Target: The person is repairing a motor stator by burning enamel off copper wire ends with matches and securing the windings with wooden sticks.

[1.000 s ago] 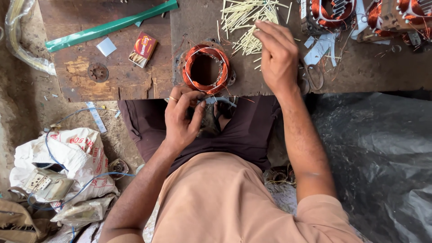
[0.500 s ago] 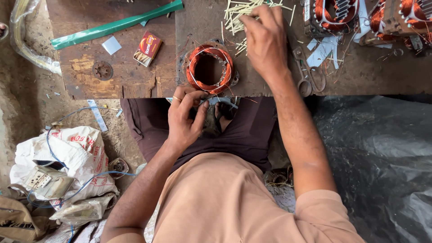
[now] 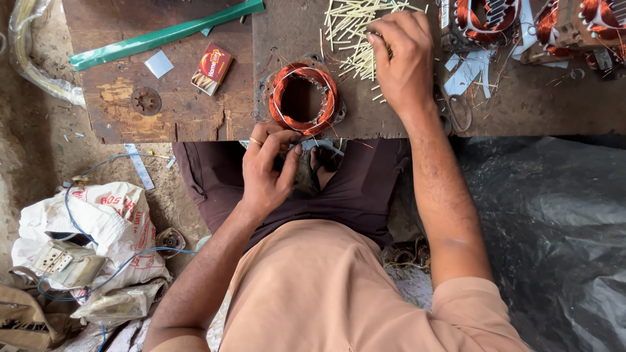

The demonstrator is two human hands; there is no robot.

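Overhead, the head view shows the left hand (image 3: pixel 268 171) curled, fingertips pinching thin wire at the near edge of the copper-wound stator (image 3: pixel 304 98) on the wooden bench (image 3: pixel 521 98). The right hand (image 3: pixel 404 62) rests, fingers closed, on the pale insulation sticks (image 3: pixel 349 26); its grip is hidden.

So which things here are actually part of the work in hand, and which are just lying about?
In use:
left hand pinching wire at the near edge of the copper-wound stator
right hand in the pile of pale sticks

Lying about:
matchbox
green strip
round metal disc
scissors
white sack
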